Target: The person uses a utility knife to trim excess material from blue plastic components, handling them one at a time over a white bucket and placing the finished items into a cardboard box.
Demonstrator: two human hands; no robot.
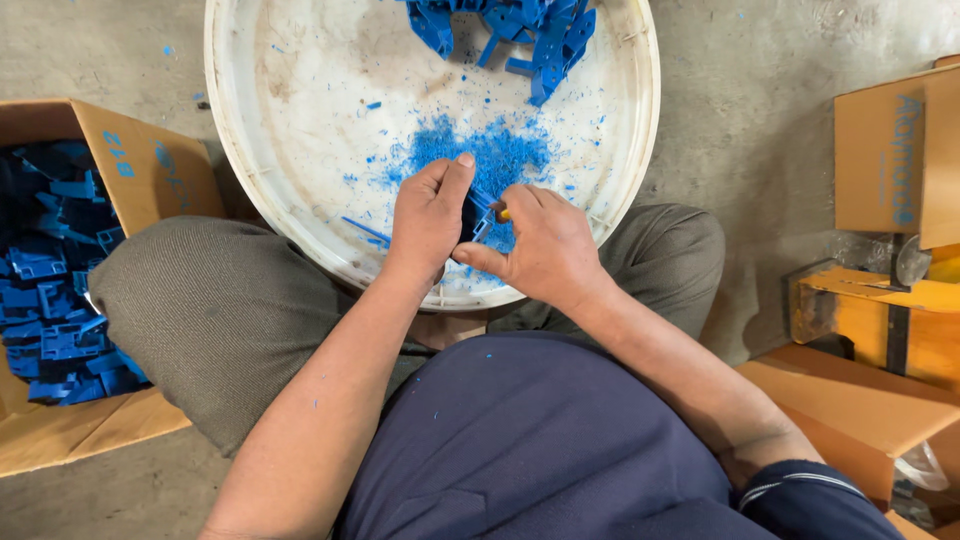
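Note:
My left hand (430, 218) grips a small blue plastic part (477, 215) over the near side of a big round white tray (240, 150). My right hand (545, 245) is pressed against the part from the right, fingers closed on a small tool with a yellow-orange tip (504, 213); most of the tool is hidden in the fist. Under the hands lies a heap of blue plastic shavings (495, 155). A pile of blue plastic parts (520, 35) rests at the tray's far edge.
A cardboard box (140, 165) on the left holds several blue plastic parts (55, 290). More cardboard boxes (890, 150) and a yellow-orange object (880, 320) stand on the right. My knees flank the tray on a concrete floor (760, 120).

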